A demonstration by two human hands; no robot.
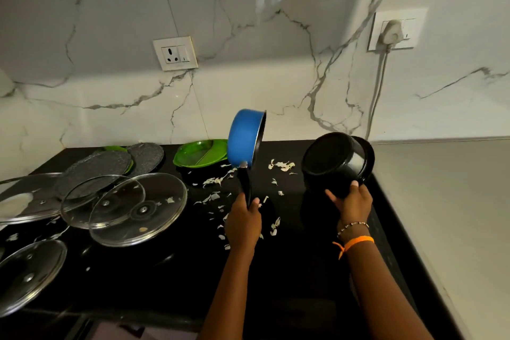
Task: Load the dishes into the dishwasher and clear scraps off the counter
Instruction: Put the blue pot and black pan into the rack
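The left hand [242, 225] is clenched around the black handle [245, 183] of a blue saucepan [244, 136]. The pan is raised off the black surface [165, 279] and tipped on its side, with its opening facing right toward the other hand. The right hand [352, 201] grasps a black pot [335, 163] by its rim, fingers over the edge. This pot is also lifted and tilted, its base turned toward the camera. The right wrist carries an orange band [357, 241] and a beaded bracelet [353, 226].

Pale scraps [214, 181] lie scattered on the surface between and around both hands — densest just beyond the left hand, with a second cluster [281, 165] between the two vessels.

Beyond the left hand, partly behind the saucepan, a green divided plate [198, 153] rests near the wall. Left of the left hand, several glass lids [138, 208] lie overlapping on the surface, some carrying scraps. Beyond these lids are dark speckled round plates [102, 164] with a green edge showing beneath them.

On the marble wall, a socket [175, 53] sits beyond the left hand — a second socket holds a white plug [392, 30] beyond the right hand, its cord hanging down.
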